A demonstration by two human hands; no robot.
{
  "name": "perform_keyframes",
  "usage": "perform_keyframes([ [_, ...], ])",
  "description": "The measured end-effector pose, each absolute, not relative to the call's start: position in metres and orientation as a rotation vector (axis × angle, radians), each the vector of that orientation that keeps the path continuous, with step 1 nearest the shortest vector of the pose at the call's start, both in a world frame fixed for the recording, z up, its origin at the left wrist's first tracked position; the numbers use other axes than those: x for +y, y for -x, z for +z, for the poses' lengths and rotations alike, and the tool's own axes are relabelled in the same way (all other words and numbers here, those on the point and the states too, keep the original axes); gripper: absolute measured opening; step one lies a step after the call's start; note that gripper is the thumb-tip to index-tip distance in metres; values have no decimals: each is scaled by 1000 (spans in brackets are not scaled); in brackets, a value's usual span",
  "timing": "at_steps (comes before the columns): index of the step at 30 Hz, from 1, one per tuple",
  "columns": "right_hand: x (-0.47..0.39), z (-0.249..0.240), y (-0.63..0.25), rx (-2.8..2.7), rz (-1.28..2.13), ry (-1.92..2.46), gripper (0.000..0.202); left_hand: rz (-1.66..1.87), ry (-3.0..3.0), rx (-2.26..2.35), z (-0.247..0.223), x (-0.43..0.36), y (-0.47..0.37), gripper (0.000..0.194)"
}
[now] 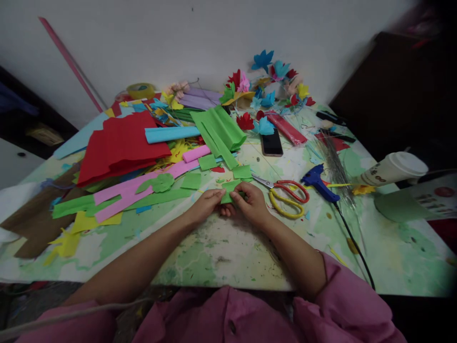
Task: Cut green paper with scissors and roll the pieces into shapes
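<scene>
Both hands meet near the middle of the table, holding one small piece of green paper between them. My left hand pinches its left edge, while my right hand grips the right side with thumb and bent fingers. Other green squares lie just beyond, one at the upper right, one to the left and one farther back. Scissors with red and yellow handles rest beside my right hand, their blades slightly apart.
Red paper and pink strips spread at left. A blue glue gun with a black cable, thin wires and a white cup stand or lie at right. Paper flowers and a phone are behind.
</scene>
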State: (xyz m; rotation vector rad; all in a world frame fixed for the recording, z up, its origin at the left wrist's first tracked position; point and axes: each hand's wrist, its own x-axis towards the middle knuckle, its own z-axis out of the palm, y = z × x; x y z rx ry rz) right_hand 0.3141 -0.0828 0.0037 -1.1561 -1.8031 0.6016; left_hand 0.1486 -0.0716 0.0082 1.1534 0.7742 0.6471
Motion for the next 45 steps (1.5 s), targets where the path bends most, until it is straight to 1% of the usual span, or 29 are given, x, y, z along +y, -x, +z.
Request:
perform_keyframes([
  [2,-83,4,-314,-1802,602,1169,18,650,-1172,786,9,-72,-149,57],
  [3,-83,4,-314,-1802,603,1177,18,642,-1197,792,9,-73,-149,57],
  [8,-82,2,-314,-1791,597,1201,18,596,-1380,847,9,-73,-150,43],
  [24,-82,0,-315,-1784,618,1213,21,623,-1425,926,10,-73,-152,42],
  [28,-81,0,-316,-1743,699,1213,16,627,-1437,960,10,-72,-150,41],
  [32,-80,0,-317,-1724,814,1218,22,641,-1432,979,12,-72,-150,42],
  [35,-80,0,-315,-1718,861,1234,34,651,-1416,1011,12,-72,-150,41],
  [37,-81,-1,-313,-1694,878,1222,37,663,-1396,1026,11,-72,-150,40],
  [42,-81,1,-312,-1659,883,1185,38,696,-1413,1051,11,-72,-150,40],
  [45,-81,4,-312,-1634,986,1158,34,693,-1491,1084,13,-72,-150,41],
])
